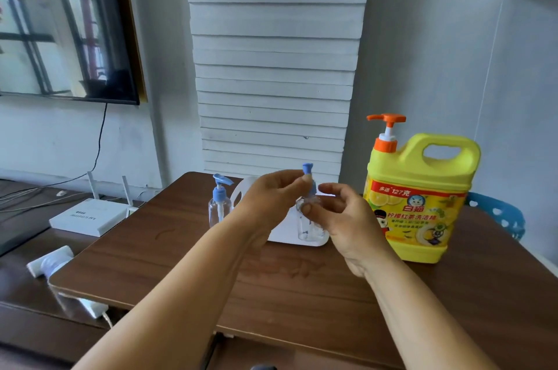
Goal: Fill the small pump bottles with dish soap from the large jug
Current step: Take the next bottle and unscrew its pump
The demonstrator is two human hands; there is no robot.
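A small clear pump bottle with a blue pump top is held up over the brown table. My left hand pinches the blue pump collar at its top. My right hand grips the clear body just below. A second clear pump bottle with a blue pump stands upright on the table to the left. The large yellow dish soap jug with an orange pump stands upright at the right.
A white tray-like object lies on the table behind my hands. A white router sits on the lower dark surface at left, with a white tube nearer. A blue chair shows behind the jug.
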